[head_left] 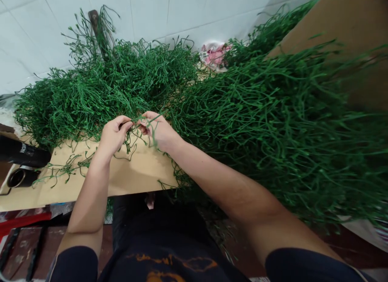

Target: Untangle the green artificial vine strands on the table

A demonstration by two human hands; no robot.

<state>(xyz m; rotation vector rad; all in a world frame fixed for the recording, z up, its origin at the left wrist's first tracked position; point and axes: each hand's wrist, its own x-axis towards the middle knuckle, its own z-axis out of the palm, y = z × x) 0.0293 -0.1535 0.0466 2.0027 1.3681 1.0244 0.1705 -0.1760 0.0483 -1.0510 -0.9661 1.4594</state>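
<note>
My left hand [116, 132] pinches thin green stems between thumb and fingers, just above the front of the board. Close beside it, my right hand [157, 130] is closed on a green stem [155, 118] that sticks out past its fingers, blurred at the lower end. The stems look like artificial flower stems with small bud-like tips. Behind both hands lies a long heap of such stems [121, 80]. A larger heap [273, 104] spreads to the right, partly behind my right forearm. A few loose stems [68, 167] rest on the cardboard [145, 171] at the left.
At the left edge lie a black bottle [22, 151] and a dark cup-like object [22, 177]. A wooden post [97, 29] rises from the rear heap against the tiled wall [157, 15]. A pink-and-white cloth [215, 55] sits at the back. Cardboard [342, 23] stands at the right.
</note>
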